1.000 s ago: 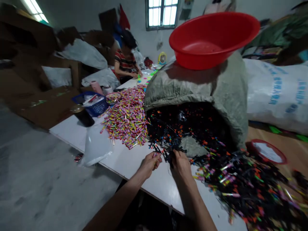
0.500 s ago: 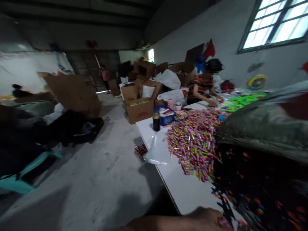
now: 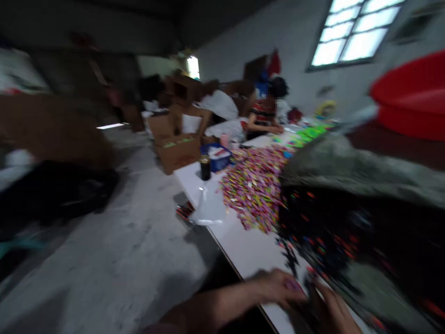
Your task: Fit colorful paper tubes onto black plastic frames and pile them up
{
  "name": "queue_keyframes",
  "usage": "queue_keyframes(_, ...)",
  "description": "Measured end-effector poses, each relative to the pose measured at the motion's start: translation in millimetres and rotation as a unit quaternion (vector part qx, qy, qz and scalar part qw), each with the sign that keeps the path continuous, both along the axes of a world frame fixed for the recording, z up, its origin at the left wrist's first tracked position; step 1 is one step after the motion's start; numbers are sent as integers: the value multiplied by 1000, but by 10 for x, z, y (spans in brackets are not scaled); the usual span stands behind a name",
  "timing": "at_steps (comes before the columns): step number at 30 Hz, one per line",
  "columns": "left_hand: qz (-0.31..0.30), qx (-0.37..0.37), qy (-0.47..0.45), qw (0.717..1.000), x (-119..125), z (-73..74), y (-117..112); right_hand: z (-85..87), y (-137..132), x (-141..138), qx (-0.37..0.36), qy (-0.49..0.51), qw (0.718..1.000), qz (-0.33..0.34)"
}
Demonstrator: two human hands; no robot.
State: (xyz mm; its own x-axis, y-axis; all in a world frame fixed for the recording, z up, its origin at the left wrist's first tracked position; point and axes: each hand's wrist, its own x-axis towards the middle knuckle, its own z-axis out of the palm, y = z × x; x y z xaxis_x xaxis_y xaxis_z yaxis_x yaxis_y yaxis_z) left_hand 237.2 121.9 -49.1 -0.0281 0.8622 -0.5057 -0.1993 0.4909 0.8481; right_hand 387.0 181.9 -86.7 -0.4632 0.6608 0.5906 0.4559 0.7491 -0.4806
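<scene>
My left hand [image 3: 280,287] reaches in over the near edge of the white table [image 3: 236,250], fingers curled round a small pink wrapped piece [image 3: 294,284]. Beside it on the right is my right hand [image 3: 335,308], blurred, close to a dark object [image 3: 311,301] whose kind I cannot make out. Just beyond the hands lie small black pieces [image 3: 290,257] on the tabletop. A big heap of small pink and yellow wrapped sticks [image 3: 253,185] spreads farther up the table. To the right, a large sack [image 3: 320,162] gapes over many black pieces with orange and blue bits [image 3: 323,246].
A clear plastic bag [image 3: 210,206], a dark jar [image 3: 205,168] and a blue basket [image 3: 220,160] stand along the left edge. A co-worker [image 3: 264,113] sits at the far side near green pieces [image 3: 309,134]. A red basin [image 3: 413,99] is at right; cardboard boxes [image 3: 181,153] stand on the floor.
The view has swung right, bringing the red basin in. My right hand has come into sight beside the left, which still holds the pink piece. The co-worker's hands have drawn together.
</scene>
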Motion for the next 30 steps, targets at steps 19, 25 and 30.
queue_keyframes(19,37,170,28,984,123,125,-22,613,-593,-243,-421,328,827,-178)
queue_keyframes(25,-14,201,81,976,111,146,-96,655,-685,-126,-363,305,861,-183)
queue_keyframes(30,-28,211,142,967,159,205,-132,616,-758,-162,-344,294,865,-216)
